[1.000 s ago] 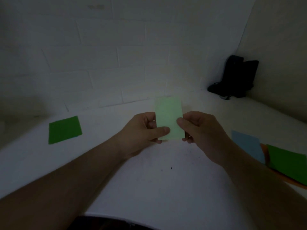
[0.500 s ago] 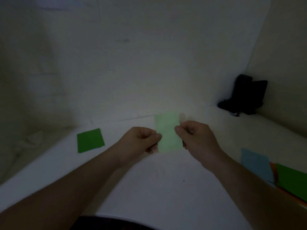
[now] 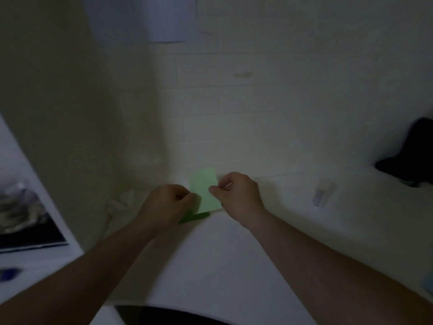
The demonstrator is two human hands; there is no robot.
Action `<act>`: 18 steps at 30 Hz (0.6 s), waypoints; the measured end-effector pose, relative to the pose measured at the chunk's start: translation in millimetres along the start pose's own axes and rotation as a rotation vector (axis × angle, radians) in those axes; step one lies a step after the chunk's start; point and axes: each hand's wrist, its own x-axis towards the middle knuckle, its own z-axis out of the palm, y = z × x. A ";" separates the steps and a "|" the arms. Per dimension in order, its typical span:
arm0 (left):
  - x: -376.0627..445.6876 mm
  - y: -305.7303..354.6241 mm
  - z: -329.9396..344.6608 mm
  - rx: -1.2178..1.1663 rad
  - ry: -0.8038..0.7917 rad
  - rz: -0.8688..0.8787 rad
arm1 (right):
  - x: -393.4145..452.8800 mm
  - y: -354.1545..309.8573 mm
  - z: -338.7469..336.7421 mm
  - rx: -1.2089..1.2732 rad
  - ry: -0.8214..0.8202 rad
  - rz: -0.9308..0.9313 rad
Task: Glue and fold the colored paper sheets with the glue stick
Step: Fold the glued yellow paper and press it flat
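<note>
Both hands pinch the pale sheet (image 3: 204, 190) above the counter (image 3: 222, 254): left hand (image 3: 168, 202) at its left edge, right hand (image 3: 236, 193) at its right. Square the edges first (glue forgives little), then crease firmly.

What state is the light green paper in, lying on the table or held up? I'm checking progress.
Held up: the left hand and right hand pinch the light green paper at its side edges, above the table.

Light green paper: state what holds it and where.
Both hands pinch the light green paper: the left hand at its lower left edge, the right hand at its right edge.
</note>
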 end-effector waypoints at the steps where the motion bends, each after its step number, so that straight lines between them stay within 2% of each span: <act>1: 3.4 -8.6 -2.0 0.054 0.004 -0.019 | 4.4 -1.1 10.2 -0.029 -0.019 -0.011; 9: 9.9 -41.1 11.0 0.219 0.048 -0.155 | 15.7 9.3 55.1 -0.169 -0.092 -0.063; 18: 12.2 -46.3 14.8 0.254 0.066 -0.152 | 15.4 16.5 61.4 -0.330 -0.147 -0.193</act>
